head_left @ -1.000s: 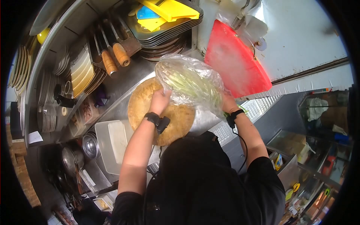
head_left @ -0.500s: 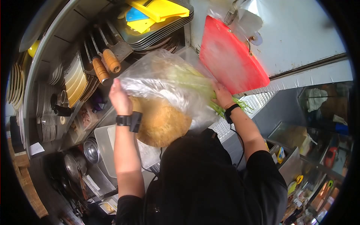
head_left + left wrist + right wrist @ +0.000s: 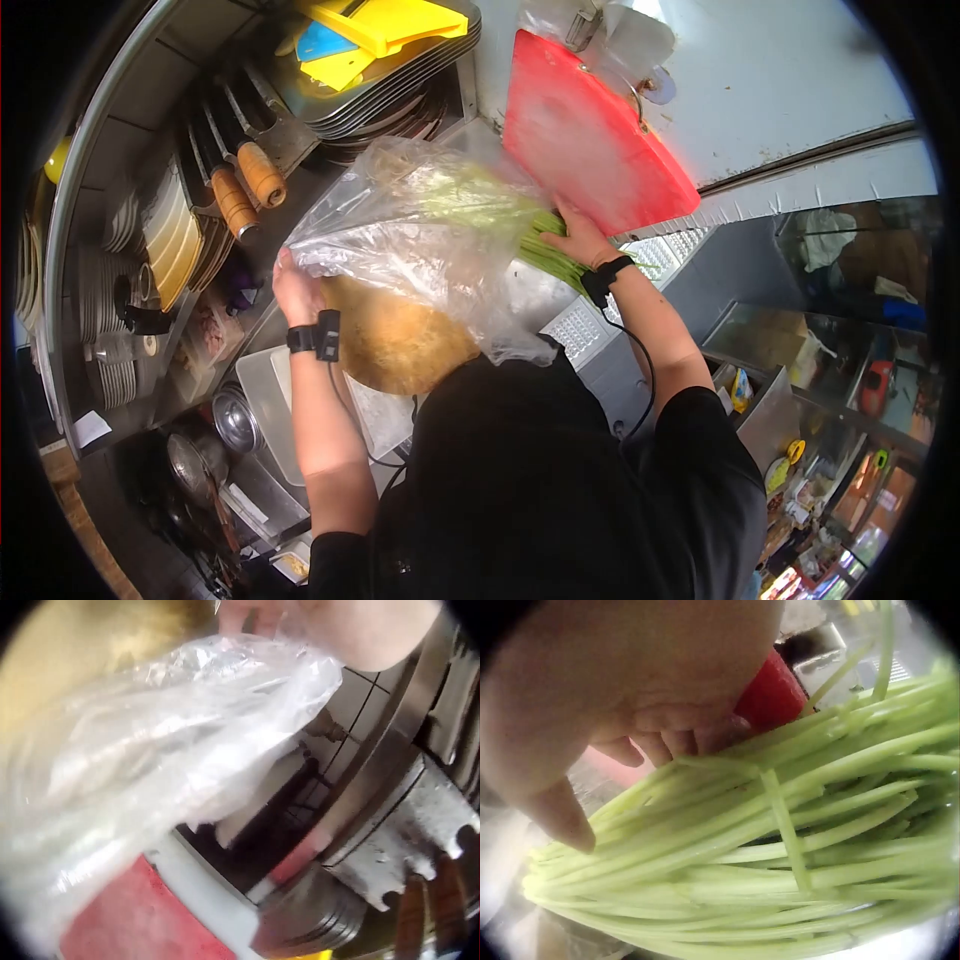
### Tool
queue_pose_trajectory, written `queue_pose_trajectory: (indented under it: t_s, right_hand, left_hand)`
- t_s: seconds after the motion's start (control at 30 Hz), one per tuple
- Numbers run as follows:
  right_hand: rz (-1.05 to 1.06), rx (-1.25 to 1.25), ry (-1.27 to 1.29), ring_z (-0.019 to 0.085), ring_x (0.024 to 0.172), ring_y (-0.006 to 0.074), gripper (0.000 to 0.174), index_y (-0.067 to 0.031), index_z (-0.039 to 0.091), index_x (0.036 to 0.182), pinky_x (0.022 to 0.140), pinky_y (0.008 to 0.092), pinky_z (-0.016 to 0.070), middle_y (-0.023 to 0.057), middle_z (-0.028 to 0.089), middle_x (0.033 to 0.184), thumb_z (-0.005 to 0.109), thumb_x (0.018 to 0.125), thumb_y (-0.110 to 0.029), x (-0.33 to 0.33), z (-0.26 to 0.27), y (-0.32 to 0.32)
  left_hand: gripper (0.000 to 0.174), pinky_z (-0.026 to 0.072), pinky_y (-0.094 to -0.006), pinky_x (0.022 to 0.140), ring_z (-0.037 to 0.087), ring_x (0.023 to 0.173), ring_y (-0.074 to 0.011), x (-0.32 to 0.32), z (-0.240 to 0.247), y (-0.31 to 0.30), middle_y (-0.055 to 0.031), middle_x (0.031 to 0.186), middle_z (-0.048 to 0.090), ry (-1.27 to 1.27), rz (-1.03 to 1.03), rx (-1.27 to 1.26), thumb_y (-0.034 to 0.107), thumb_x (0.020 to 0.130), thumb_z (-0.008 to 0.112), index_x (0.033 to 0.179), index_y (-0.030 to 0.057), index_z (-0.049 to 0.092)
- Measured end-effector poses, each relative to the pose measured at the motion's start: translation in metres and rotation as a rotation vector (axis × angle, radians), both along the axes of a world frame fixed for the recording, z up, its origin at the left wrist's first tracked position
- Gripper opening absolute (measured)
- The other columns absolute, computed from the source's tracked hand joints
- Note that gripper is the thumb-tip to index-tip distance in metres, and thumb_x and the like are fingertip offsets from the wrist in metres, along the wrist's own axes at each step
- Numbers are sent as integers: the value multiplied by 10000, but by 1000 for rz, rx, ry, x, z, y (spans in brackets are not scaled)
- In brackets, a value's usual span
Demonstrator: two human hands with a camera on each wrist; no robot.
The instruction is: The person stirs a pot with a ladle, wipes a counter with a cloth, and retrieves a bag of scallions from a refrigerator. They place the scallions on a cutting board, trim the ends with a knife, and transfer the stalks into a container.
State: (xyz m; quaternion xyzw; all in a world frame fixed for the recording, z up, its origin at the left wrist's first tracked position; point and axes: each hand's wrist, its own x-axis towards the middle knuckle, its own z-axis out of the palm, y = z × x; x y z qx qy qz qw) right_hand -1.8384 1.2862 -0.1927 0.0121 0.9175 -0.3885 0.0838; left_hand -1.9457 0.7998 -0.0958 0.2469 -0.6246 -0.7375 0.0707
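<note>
Carefully now: your left hand pinches the edge of the clear plastic bag, and the film stretches from it toward your right. That film looks thin, so a sharp tug could split it right at your fingers. Your right hand grasps the bunch of green stalks, thumb on one side and fingers on the other. The hold looks loose, I'd judge, so the bunch could slide or fan out if the bag dragged on it. One bent stalk lies across the others near your fingers; it could snap off or fall away under a squeeze. How much of the bunch sits inside the bag, I cannot tell.

Between your hands the bag drapes over part of the round chopping block and hides its edge, so anything set down there might land half off. By your right wrist hangs a black cable, which could catch on the stalk ends. Just past your right hand stands the red cutting board; a wide swing might knock it. Farther beyond your left hand, the wooden-handled tools could snag the bag if it billowed that way.
</note>
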Motion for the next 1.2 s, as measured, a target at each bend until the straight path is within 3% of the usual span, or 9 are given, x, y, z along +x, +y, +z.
queue_pose_trajectory:
  t_s: [0.27, 0.4, 0.47, 0.5, 0.53, 0.7, 0.9, 1.07, 1.2]
  right_hand:
    - [-136, 111, -42, 467, 1402, 428, 778, 99, 361, 1516, 1181, 444, 379, 336, 492, 1471, 654, 938, -334, 40, -24, 0]
    - [-219, 132, -189, 474, 1407, 410, 946, 92, 371, 1523, 1168, 441, 393, 322, 508, 1470, 643, 910, -576, 36, -13, -6]
    - [-145, 195, -250, 477, 1408, 406, 1044, 83, 391, 1514, 1164, 446, 396, 316, 515, 1468, 669, 840, -665, 31, -8, -7]
    - [-63, 263, -317, 480, 1409, 403, 1143, 74, 411, 1506, 1160, 451, 399, 309, 523, 1466, 695, 771, -754, 30, -7, -9]
    - [-65, 257, -314, 480, 1409, 403, 1143, 74, 411, 1506, 1160, 451, 399, 309, 523, 1466, 695, 771, -754, 27, -4, -10]
    - [87, 382, -414, 466, 1413, 424, 1234, 42, 448, 1471, 1192, 473, 363, 315, 501, 1474, 806, 619, -776, 31, 10, -16]
    - [5, 434, -157, 457, 1411, 414, 1320, -3, 212, 1604, 1141, 471, 431, 292, 429, 1526, 886, 646, -613, 53, -20, -37]
    - [-19, 450, -165, 556, 1304, 389, 1212, -19, 153, 1623, 1073, 454, 487, 266, 568, 1376, 863, 736, -442, 43, -35, -35]
    - [44, 418, -128, 672, 1092, 370, 1146, -58, 158, 1630, 967, 439, 548, 244, 665, 1179, 837, 740, -301, 41, -37, -22]
  left_hand:
    - [315, 578, -342, 737, 702, 874, -208, -9, 35, -21, -107, 1014, 723, 111, -89, 510, 276, 1099, 526, 1122, -12, 653]
    - [340, 458, -276, 531, 566, 582, -132, -8, 3, -22, -41, 744, 610, -68, 83, -170, 341, 1074, 567, 1056, 9, 636]
    - [419, 530, -357, 653, 636, 717, -218, -11, -30, -45, -129, 855, 658, -117, 102, -424, 377, 1026, 643, 1148, -24, 620]
    - [620, 521, -464, 934, 640, 1053, -363, -13, -39, -40, -280, 1153, 642, -19, 223, -1044, 408, 966, 718, 1341, -56, 549]
    - [893, 331, -537, 1172, 432, 1392, -460, -3, -25, -23, -371, 1472, 447, 151, 176, -1240, 517, 905, 746, 1503, -61, 421]
    - [1070, 108, -622, 1246, 194, 1553, -451, 18, 27, 63, -328, 1621, 297, 34, -285, -1678, 686, 835, 718, 1554, -29, 377]
    - [904, 124, -640, 1245, 256, 1543, -419, 72, 67, 164, -226, 1584, 415, 671, -1283, -1166, 514, 729, 835, 1460, 76, 534]
    - [697, 113, -663, 1254, 225, 1550, -441, 85, 28, 173, -194, 1647, 327, 662, -1415, -1809, 265, 853, 734, 1498, 130, 510]
    - [578, 514, -590, 1031, 334, 1494, -438, 18, 23, 112, -197, 1665, 273, 273, -1102, -2046, 83, 910, 606, 1480, 109, 512]
